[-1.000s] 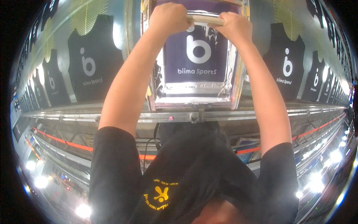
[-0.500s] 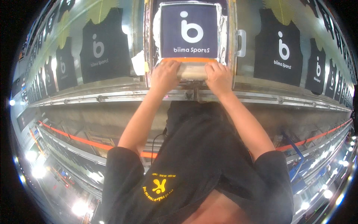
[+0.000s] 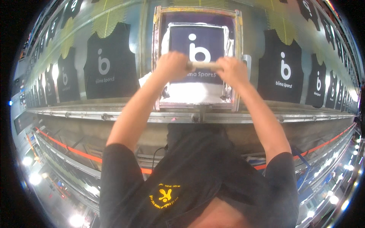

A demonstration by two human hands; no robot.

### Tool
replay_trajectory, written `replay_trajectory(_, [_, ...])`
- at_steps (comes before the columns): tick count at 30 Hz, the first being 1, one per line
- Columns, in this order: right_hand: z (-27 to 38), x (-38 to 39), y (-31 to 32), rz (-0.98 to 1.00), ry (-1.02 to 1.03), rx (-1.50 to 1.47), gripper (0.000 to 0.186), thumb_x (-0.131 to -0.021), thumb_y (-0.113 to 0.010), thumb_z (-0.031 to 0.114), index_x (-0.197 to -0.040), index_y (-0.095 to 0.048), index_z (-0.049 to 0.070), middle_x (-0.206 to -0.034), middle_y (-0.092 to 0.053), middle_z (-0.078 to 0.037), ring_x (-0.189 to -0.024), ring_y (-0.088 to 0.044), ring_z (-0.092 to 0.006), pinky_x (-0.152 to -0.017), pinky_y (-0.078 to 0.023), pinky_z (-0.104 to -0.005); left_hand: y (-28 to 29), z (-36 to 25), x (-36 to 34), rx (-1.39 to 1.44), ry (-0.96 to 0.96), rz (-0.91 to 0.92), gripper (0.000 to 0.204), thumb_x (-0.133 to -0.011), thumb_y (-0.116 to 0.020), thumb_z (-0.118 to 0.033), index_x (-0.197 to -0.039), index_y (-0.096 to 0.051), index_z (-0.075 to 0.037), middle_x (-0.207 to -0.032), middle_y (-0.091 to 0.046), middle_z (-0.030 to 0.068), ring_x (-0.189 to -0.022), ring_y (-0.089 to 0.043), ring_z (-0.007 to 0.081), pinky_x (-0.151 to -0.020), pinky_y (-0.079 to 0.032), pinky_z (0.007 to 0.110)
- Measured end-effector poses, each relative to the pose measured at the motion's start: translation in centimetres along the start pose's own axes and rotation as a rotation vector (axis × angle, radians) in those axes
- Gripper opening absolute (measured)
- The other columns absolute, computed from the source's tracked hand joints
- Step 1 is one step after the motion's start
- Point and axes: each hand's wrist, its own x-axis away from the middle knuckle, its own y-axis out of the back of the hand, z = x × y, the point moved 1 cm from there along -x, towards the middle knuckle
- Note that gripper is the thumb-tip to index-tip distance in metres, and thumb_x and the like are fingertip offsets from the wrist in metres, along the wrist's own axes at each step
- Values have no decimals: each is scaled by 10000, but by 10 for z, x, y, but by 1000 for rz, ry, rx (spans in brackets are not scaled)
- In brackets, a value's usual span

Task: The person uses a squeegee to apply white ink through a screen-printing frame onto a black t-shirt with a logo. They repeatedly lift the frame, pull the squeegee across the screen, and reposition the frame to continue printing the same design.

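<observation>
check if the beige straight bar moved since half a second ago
Yes: the beige straight bar has moved forward, from the near end of the yellow-stained rectangular frame toward its middle.

Harsh glare from lamps, fisheye edges bent, perhaps soft.

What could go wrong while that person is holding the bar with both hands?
If the bare left hand pushes harder than the bare right hand, the straight, pale beige bar might tilt.

The shiny white paste, lying at the near end inside the rectangular, yellow-stained frame, could smear onto either hand if it dips too low.
</observation>
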Motion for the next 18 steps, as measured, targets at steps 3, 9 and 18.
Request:
replay_trajectory(3, [-37, -91, 15, 136, -156, 69, 314, -869, -851, 447, -961, -722, 176, -946, -759, -40, -907, -749, -314, -762, -589, -483, 49, 32, -78, -46, -53, -133, 484, -917, -772, -613, -1001, -832, -140, -893, -797, 112, -833, -779, 347, -787, -621, 481])
replay_trajectory(9, [-67, -145, -14, 13, -232, 182, 407, -806, -884, 514, -905, -754, 142, -893, -755, -44, -883, -750, -317, -744, -591, -488, 56, 49, -146, -104, 6, -260, 554, -863, -791, -681, -978, -839, -141, -907, -808, 94, -884, -790, 326, -812, -628, 482])
replay_trajectory(18, [-9, 0, -44, -150, -44, 110, 307, -673, -924, 234, -859, -688, 170, -802, -653, -9, -788, -713, -259, -686, -575, -456, -34, -5, -9, 104, 92, -289, 347, -859, -843, -459, -977, -839, -132, -916, -803, 82, -893, -790, 308, -790, -631, 461])
